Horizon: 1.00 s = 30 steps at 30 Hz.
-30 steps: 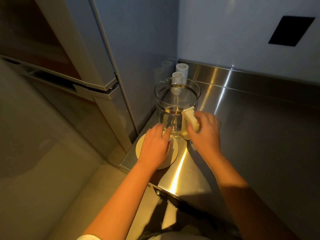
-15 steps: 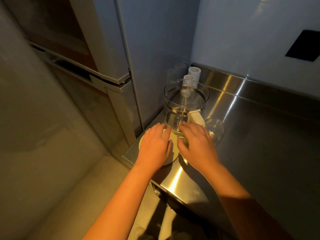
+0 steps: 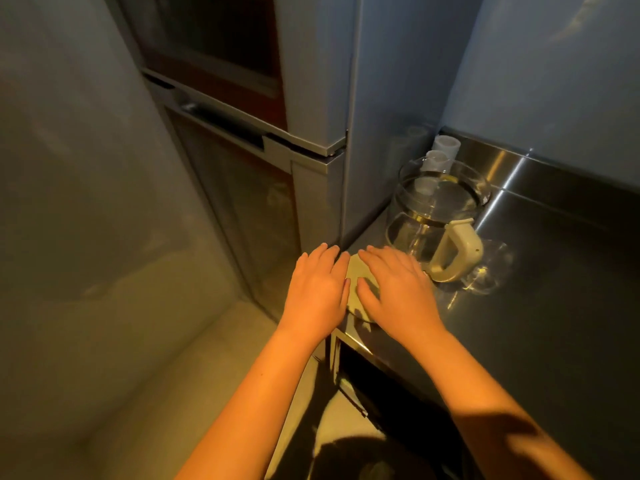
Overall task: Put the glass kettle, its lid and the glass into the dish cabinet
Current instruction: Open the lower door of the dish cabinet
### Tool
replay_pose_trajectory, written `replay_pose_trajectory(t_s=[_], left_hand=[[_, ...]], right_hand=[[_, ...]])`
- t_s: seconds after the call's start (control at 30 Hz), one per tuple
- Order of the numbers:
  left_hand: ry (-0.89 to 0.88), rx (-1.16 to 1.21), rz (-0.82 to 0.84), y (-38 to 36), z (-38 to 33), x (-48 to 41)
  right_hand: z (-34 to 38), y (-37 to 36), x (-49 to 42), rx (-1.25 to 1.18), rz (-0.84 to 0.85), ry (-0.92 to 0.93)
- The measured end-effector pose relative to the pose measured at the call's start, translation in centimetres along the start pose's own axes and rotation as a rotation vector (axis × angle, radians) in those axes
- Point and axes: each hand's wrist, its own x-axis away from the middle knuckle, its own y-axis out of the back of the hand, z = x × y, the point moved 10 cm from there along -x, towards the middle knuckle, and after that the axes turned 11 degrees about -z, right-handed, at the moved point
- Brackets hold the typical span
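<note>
On lid: left grip, right grip resting flat, uncurled.

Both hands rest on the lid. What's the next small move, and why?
Probably grip the lid by its rim and lift it. The left hand and right hand lie flat on it, gripping nothing, at the counter edge; the glass kettle and glass stand untouched behind.

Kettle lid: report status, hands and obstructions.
Left hand open beside round cream lid, right hand flat on it. Lid lying on steel counter. Clear glass kettle and small clear glass just behind, untouched.
</note>
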Motion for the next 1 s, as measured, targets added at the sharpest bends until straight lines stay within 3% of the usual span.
replay_pose_trajectory(t_s=[0.27,0.53,1.0], left_hand=[[-0.030,0.002,-0.008,4.5,9.0,3.4],[-0.024,-0.008,0.017,7.5,16.6,5.8],[-0.004,0.027,0.051,4.5,23.0,2.5]], right_hand=[[9.9,-3.7,-0.3,0.008,-0.056,-0.041],[17.2,-7.2,-1.1,0.032,0.006,-0.069],[19.5,-12.0,-7.1,0.045,0.050,-0.074]])
